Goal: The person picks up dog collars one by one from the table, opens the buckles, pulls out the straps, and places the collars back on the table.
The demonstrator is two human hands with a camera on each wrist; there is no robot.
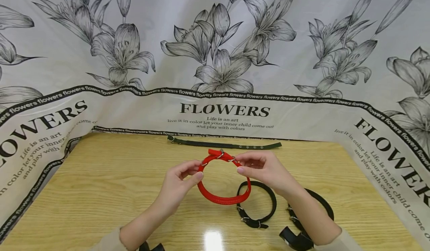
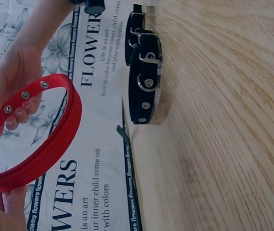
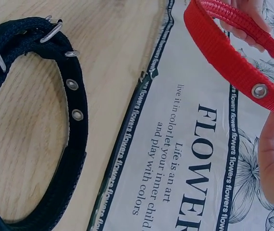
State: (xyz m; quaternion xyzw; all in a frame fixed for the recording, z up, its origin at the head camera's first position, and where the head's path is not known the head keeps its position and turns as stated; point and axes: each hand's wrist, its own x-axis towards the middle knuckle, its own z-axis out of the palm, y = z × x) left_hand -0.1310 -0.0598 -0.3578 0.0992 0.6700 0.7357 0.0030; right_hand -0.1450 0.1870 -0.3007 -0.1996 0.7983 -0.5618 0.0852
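A red collar [image 1: 223, 200], its strap run through a metal buckle [image 1: 220, 154] to form a loop, is held up over the table. My left hand [image 1: 178, 184] pinches the loop's left side between thumb and fingers. On the right side, near the buckle and a metal ring, my right hand [image 1: 268, 169] pinches the strap. Metal eyelets line part of the red collar [image 2: 71, 115] in the left wrist view. Behind and below it, a black collar [image 1: 273, 198] rests on the table, also buckled into a loop.
A second black collar [image 1: 327, 202] lies farther right, partly hidden by my right forearm. Stretched flat along the table's back edge is a dark green collar [image 1: 221, 144]. Flower-printed cloth [image 1: 141, 113] borders the wooden table [image 1: 100, 176] at the back and sides.
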